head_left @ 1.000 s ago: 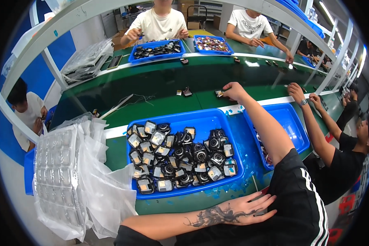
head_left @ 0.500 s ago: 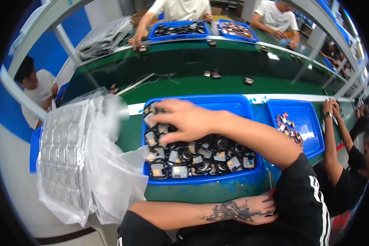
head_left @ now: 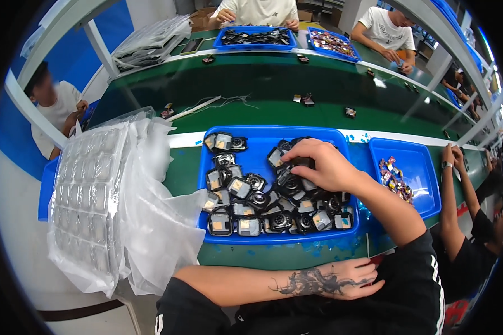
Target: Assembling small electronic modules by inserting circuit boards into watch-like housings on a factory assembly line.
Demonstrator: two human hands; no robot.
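Note:
In the big blue tray (head_left: 275, 239) lie many small black watch-like casings (head_left: 248, 226) with grey, yellow-patched backs or round lens-like rings. My right hand (head_left: 323, 164) reaches into the tray's right half, fingers curled and thumb close to the index finger, on a black casing (head_left: 275, 158). Its palm covers some casings from sight. Outside the tray, close to my body, my left hand (head_left: 353, 281) rests palm down with its fingers stretched out and slightly apart. Nothing shows in it, and its tattooed forearm lies along the bench's near edge.
Wrapped clear plastic trays (head_left: 86, 204) stand at the left, their sheet touching the big tray. A smaller blue tray (head_left: 425, 190) with small coloured parts is on the right. Beyond runs a green belt (head_left: 235, 78) with scattered parts. People work across and to the right.
My right hand has moved from the tray's left side to its right half. Casings are now heaped at right, baring blue tray floor at upper middle. My left hand stays near my body.

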